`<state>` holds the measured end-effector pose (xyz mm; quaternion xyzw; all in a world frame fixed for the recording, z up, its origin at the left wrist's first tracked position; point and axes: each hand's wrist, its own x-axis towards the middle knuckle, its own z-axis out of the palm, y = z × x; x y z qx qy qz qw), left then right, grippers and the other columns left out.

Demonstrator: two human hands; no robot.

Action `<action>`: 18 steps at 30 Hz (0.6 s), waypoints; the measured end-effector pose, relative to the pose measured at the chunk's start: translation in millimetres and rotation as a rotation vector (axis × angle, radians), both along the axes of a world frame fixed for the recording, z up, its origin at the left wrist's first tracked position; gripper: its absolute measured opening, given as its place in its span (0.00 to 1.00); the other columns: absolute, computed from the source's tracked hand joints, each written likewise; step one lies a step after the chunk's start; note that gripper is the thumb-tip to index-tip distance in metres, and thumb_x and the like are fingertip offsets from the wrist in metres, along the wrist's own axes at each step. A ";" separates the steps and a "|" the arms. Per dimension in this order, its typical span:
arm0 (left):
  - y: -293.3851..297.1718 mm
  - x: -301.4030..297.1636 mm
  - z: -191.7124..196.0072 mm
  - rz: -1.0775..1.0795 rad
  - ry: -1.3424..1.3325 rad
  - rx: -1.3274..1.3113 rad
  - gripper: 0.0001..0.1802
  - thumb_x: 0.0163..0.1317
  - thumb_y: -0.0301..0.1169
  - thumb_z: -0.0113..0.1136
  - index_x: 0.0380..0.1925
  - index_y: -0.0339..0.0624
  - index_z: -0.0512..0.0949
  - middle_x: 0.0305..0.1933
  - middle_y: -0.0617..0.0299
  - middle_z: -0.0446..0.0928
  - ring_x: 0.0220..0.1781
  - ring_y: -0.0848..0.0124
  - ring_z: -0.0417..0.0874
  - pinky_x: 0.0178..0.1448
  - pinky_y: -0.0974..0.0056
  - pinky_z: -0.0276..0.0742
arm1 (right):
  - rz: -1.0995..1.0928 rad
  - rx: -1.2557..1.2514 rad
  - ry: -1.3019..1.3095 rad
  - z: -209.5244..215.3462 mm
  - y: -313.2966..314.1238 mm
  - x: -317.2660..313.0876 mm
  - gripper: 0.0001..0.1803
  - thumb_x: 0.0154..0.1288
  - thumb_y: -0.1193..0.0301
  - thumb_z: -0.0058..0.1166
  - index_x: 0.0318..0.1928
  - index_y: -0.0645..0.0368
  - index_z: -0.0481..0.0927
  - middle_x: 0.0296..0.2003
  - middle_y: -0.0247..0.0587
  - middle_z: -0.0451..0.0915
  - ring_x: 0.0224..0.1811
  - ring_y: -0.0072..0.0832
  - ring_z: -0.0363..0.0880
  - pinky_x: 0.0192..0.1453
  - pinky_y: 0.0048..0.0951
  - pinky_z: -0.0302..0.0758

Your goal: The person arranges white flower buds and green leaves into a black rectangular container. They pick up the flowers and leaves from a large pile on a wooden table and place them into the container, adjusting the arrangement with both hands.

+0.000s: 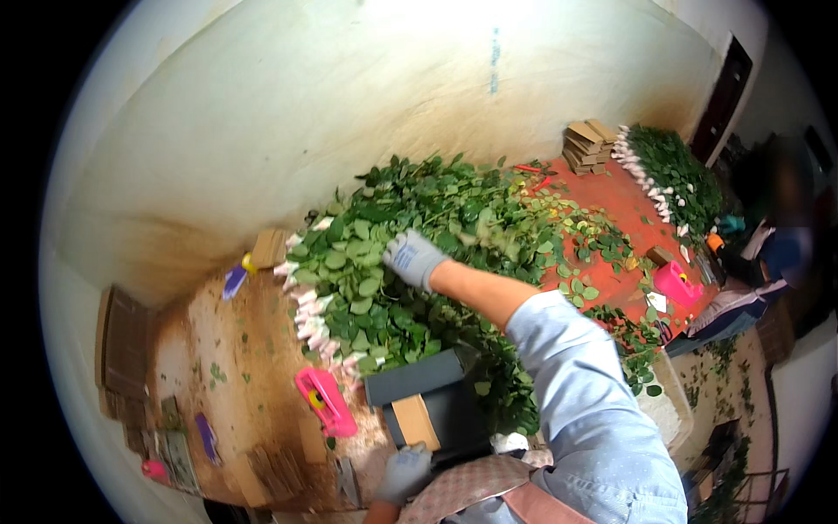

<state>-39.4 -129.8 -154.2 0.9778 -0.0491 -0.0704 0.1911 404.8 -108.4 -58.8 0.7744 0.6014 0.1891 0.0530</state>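
Observation:
A big heap of leafy green flower stems [471,218] covers the middle of the table, with pale pink-and-white heads [312,325] lined up along its left side. My right hand [415,259], in a grey glove, reaches across onto the leaves. Its fingers curl down into them, and whatever they grip is hidden. Close to my body stands a black padded stand [419,378] with a brown cardboard piece [415,423] lying on it. My gloved left hand [406,472] is closed at the cardboard's near end. A pink tape dispenser [326,402] sits left of the stand.
Cardboard pieces [587,147] are stacked near the wall. Another row of leafy stems [676,175] lies far right, beside a co-worker's arm [738,262] and a second pink dispenser [677,284]. Red pruners [539,182] lie behind the heap. At left is a purple-handled tool [208,438].

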 end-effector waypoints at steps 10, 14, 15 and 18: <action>-9.8 0.6 19.4 0.107 0.031 -0.069 0.11 0.62 0.38 0.65 0.33 0.41 0.82 0.40 0.52 0.81 0.45 0.52 0.85 0.49 0.48 0.80 | 0.078 -0.152 0.248 92.1 -193.6 -151.0 0.11 0.64 0.69 0.55 0.47 0.52 0.80 0.41 0.41 0.79 0.48 0.40 0.80 0.49 0.39 0.78; -10.2 -4.6 5.2 0.099 -0.037 -0.046 0.11 0.64 0.39 0.62 0.35 0.43 0.82 0.40 0.53 0.81 0.46 0.53 0.85 0.49 0.48 0.78 | -0.088 -0.378 0.524 30.7 -253.4 -185.6 0.14 0.67 0.67 0.53 0.51 0.51 0.83 0.45 0.45 0.80 0.50 0.45 0.81 0.51 0.44 0.78; -11.2 -5.8 -0.8 0.104 -0.053 -0.065 0.11 0.65 0.40 0.61 0.35 0.44 0.82 0.41 0.53 0.82 0.47 0.53 0.84 0.49 0.48 0.76 | -0.181 -0.448 0.531 8.6 -263.7 -189.9 0.14 0.67 0.67 0.53 0.51 0.51 0.83 0.46 0.46 0.80 0.50 0.45 0.81 0.51 0.45 0.78; -8.3 2.7 8.8 0.072 0.080 -0.042 0.11 0.65 0.39 0.61 0.36 0.42 0.81 0.42 0.50 0.82 0.47 0.51 0.84 0.50 0.47 0.77 | -0.454 -0.636 0.449 -42.8 -280.4 -210.1 0.14 0.69 0.67 0.50 0.50 0.52 0.84 0.49 0.49 0.81 0.51 0.45 0.81 0.51 0.46 0.77</action>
